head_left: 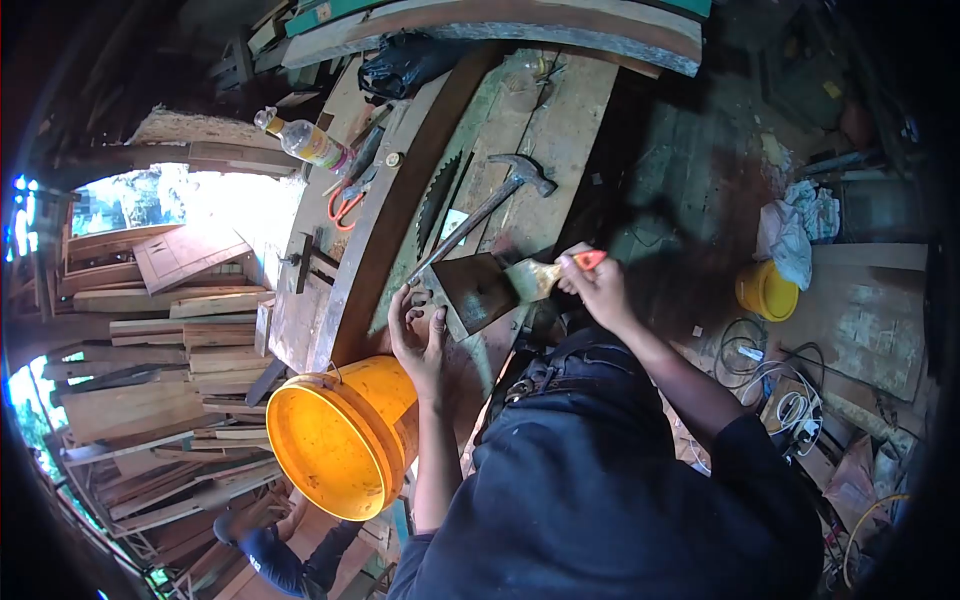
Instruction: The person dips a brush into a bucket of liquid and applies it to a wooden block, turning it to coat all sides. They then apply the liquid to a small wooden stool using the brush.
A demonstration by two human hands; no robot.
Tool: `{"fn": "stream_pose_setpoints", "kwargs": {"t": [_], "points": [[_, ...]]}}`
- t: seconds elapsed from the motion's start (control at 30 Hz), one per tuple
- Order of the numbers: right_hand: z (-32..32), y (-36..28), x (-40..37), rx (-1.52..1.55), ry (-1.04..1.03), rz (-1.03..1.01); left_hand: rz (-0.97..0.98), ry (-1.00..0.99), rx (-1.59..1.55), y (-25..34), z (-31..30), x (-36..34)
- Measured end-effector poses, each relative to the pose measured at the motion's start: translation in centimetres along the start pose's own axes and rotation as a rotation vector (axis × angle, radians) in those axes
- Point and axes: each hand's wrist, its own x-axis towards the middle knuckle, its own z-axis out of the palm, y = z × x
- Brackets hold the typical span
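My right hand [597, 290] grips a flat paintbrush [540, 279] with a red-ended handle. Its wide end meets the right edge of a dark brown square piece of wood [478, 293]. Close by the left edge of that piece, my left hand [420, 335] is raised with thumb and fingers apart and curved. The thumb is right at the wood's pale edge. Just beyond lies a claw hammer [490, 212], its handle slanting down toward my left fingers. A toothed saw blade [437, 203] lies to the left of it on the plank workbench [575, 120].
A yellow bucket [385, 380] tips sideways by my left forearm. Along the bench are a plastic bottle [312, 143], orange-handled scissors [345, 208] and a black bag [405, 66]. Stacked boards [150, 400] and another person [275, 555] are at left. Cables [795, 405] and a second yellow bucket [768, 292] lie right.
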Motion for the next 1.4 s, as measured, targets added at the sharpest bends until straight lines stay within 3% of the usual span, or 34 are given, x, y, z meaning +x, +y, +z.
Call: {"fn": "stream_pose_setpoints", "kwargs": {"t": [0.13,0.4,0.6,0.77,0.9,0.93,1.0,1.07,1.2,1.27,1.4], "points": [[1.3,-4.1,-0.6,0.059,-0.069,-0.124,0.033,0.001,-0.032,0.7,1.0,0.3],[-0.3,-4.6,-1.0,0.365,-0.031,-0.009,0.075,-0.018,0.059,1.0,1.2,0.3],[-1.3,2.5,-0.9,0.171,0.068,0.003,0.002,0.031,0.010,-0.5,0.0,-0.4],[0.1,0.4,-1.4,-0.105,0.047,-0.068,0.001,0.010,-0.021,-0.1,0.0,-0.5],[2.3,-2.8,-1.8,0.003,-0.014,-0.313,-0.023,0.029,-0.049,0.4,0.3,-0.5],[2.4,-3.5,-1.6,0.004,-0.010,-0.315,-0.029,0.041,-0.045,0.4,0.3,-0.5],[2.0,-5.4,-1.0,0.368,-0.029,-0.156,-0.036,0.049,-0.051,0.6,0.2,-0.6],[2.2,-4.7,0.2,0.384,-0.022,-0.081,-0.048,0.058,-0.052,0.6,0.0,-0.9],[2.2,2.7,1.7,0.315,0.007,-0.021,-0.059,0.102,-0.032,0.8,-0.4,-1.2],[1.3,3.4,1.7,0.243,0.056,0.023,-0.037,0.115,-0.008,0.7,-0.9,-1.4],[0.5,2.2,1.2,0.049,0.075,-0.080,-0.132,0.171,-0.047,0.5,-1.6,-2.0]]}}
